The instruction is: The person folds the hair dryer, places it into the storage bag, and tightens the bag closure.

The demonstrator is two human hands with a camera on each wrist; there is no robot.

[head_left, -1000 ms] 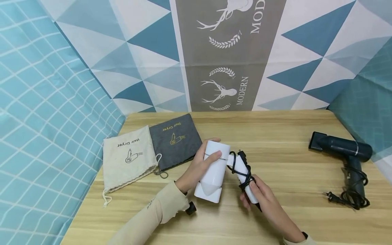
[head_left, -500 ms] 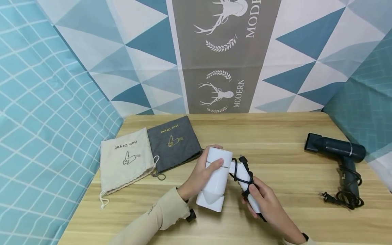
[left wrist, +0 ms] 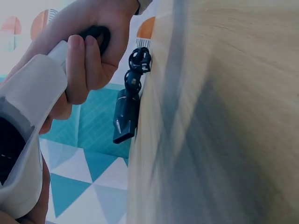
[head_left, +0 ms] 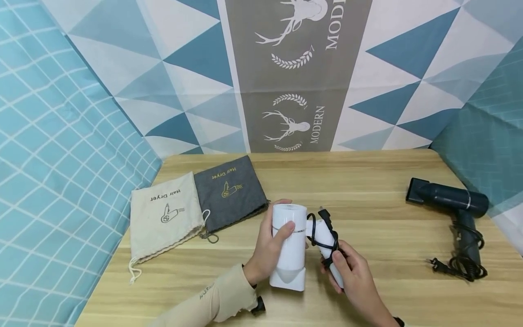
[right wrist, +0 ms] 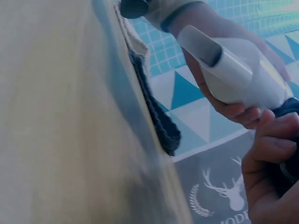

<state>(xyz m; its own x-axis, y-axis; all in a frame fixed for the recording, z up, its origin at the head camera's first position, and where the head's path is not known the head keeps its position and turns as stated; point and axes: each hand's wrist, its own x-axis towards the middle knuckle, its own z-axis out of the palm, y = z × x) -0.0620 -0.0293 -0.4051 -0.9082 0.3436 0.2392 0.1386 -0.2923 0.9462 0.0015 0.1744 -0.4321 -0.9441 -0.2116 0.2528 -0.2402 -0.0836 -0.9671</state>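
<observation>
A white hair dryer [head_left: 289,254] is held up over the table by both hands. Its nozzle end points toward the person in the head view. My left hand [head_left: 264,252] grips the barrel, thumb across its front. Around the handle curl the fingers of my right hand [head_left: 356,277], over the black cord [head_left: 334,238] wound about it. The plug [head_left: 324,214] sticks up by the top of the handle. In the left wrist view the nozzle opening of the white hair dryer [left wrist: 37,88] is close to the camera. Some right-hand fingertips are hidden behind the handle.
A black hair dryer [head_left: 445,196] with its cord wrapped round the handle lies at the right. A beige drawstring bag [head_left: 163,238] and a dark grey one [head_left: 245,190] lie at the left of the wooden table [head_left: 347,172]. Patterned cloth walls [head_left: 196,91] stand behind.
Both hands have brought the white hair dryer slightly nearer the person. Its barrel has turned from slanted to nearly straight in the head view. The grips stay the same.
</observation>
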